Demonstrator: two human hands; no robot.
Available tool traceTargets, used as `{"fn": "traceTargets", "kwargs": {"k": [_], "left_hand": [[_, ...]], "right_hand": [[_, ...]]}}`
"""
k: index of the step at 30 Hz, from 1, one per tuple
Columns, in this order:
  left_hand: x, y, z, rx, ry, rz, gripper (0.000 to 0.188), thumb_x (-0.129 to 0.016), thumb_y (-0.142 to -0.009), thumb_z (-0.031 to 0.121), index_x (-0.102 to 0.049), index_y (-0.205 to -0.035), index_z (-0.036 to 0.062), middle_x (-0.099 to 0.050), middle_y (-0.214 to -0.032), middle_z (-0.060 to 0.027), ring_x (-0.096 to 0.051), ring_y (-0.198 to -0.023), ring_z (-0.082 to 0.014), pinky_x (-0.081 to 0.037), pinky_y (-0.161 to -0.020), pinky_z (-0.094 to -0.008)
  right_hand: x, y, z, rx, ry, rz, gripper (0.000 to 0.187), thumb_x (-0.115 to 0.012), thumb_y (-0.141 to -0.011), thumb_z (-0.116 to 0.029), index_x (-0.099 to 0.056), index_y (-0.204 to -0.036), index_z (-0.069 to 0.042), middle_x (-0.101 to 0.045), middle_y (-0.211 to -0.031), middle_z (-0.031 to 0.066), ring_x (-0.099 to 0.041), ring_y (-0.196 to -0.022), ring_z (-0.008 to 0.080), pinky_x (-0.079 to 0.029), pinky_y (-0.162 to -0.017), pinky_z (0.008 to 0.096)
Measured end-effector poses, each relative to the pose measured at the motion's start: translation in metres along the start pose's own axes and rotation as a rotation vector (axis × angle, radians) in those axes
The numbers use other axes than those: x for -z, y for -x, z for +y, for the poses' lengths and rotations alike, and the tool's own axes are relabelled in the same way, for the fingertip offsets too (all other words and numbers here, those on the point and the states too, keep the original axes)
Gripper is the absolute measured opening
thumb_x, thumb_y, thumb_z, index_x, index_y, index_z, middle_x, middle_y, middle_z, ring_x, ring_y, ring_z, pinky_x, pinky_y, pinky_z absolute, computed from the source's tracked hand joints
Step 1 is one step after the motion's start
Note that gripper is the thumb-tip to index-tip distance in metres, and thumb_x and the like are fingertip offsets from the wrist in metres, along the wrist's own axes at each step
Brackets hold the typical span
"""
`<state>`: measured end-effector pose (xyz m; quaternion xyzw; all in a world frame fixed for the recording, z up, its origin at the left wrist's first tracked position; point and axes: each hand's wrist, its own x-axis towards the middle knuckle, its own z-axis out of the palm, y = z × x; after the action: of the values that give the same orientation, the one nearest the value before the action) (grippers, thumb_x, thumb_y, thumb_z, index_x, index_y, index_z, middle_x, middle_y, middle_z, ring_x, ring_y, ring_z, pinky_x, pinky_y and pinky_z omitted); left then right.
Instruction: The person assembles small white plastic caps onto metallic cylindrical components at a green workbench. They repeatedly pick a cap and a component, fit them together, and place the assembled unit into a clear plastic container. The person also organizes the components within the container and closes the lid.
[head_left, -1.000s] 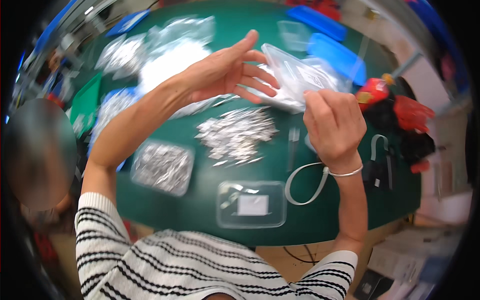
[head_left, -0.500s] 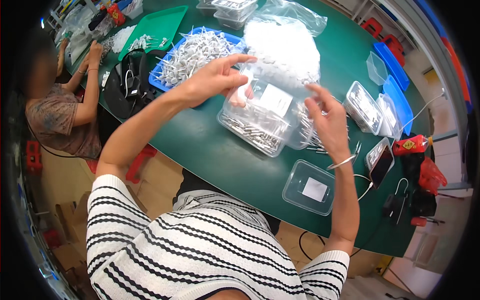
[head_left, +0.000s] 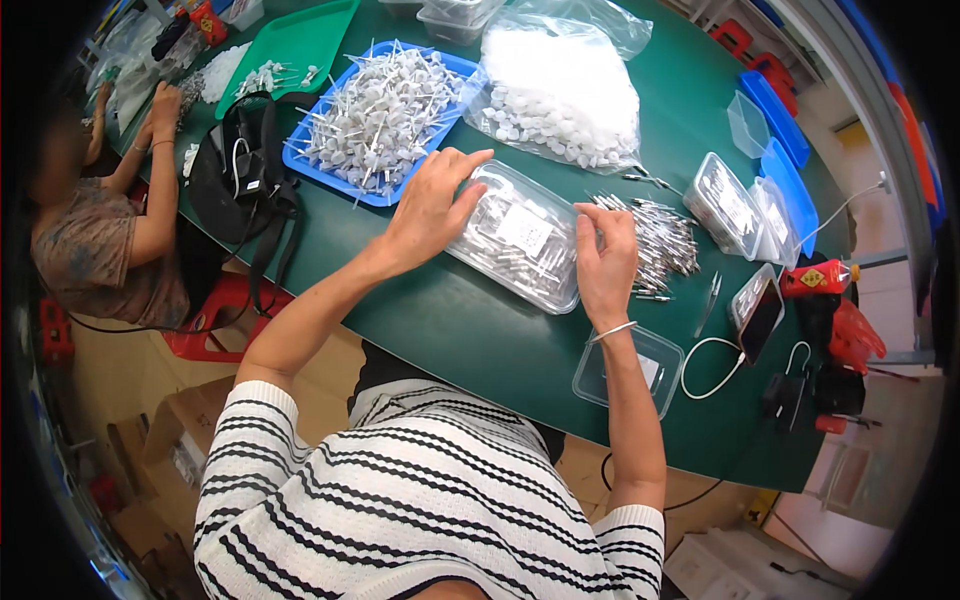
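A clear plastic bag (head_left: 520, 248) packed with small metal pieces lies flat on the green counter (head_left: 440, 320), a white label on its upper face. The left hand (head_left: 432, 205) lies on the bag's left end with its fingers (head_left: 470, 165) spread and stretched out flat, pressing rather than gripping. The right hand (head_left: 605, 262) stands at the bag's right end, its fingers (head_left: 598, 222) curled lightly against the plastic edge, a thin bangle (head_left: 612, 331) on the wrist.

Just right of that hand a loose heap of metal pins (head_left: 660, 240) spreads over the counter, touching the bag's far corner. Beyond the bag sits a blue tray (head_left: 300, 160) piled with white-headed pins, and next to it a large clear sack of small white parts (head_left: 565, 95). A green tray (head_left: 300, 40) lies farther left. To the right stand a clear lidded box (head_left: 725, 205) and a phone (head_left: 758, 312) with a white cable (head_left: 705, 365) looping from it. A shallow empty clear container (head_left: 630, 370) rests near the counter's edge, just beside the right forearm. A black bag (head_left: 240, 175) sits by the blue tray, and another person (head_left: 100, 230) works at the counter's far left.
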<state>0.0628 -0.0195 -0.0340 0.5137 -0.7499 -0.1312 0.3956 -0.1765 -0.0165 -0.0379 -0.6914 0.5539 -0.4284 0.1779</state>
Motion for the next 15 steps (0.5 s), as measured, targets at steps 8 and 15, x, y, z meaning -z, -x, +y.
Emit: {"fn": "traceTargets", "kwargs": {"k": [8,15], "left_hand": [[-0.013,0.003,-0.015,-0.013,0.123,0.018,0.035,-0.058,-0.089,0.002,-0.059,-0.124,0.0035,-0.057,-0.109,-0.0105,-0.056,-0.091,-0.0209,-0.046,-0.073,-0.0301],[-0.014,0.001,-0.014,0.282,0.359,-0.043,0.032,-0.052,-0.094,0.004,-0.06,-0.125,0.0036,-0.062,-0.098,-0.0046,-0.051,-0.077,-0.0103,-0.043,-0.07,-0.0244]], "right_hand": [[-0.01,0.004,0.013,-0.037,-0.104,0.009,0.012,-0.062,-0.089,-0.009,-0.07,-0.097,-0.003,-0.056,-0.089,0.0098,-0.054,-0.084,0.0241,-0.043,-0.078,0.0347],[-0.02,0.005,0.019,-0.214,-0.381,-0.043,0.016,-0.058,-0.093,-0.009,-0.069,-0.102,-0.002,-0.055,-0.085,0.0041,-0.05,-0.078,0.014,-0.04,-0.072,0.0272]]}}
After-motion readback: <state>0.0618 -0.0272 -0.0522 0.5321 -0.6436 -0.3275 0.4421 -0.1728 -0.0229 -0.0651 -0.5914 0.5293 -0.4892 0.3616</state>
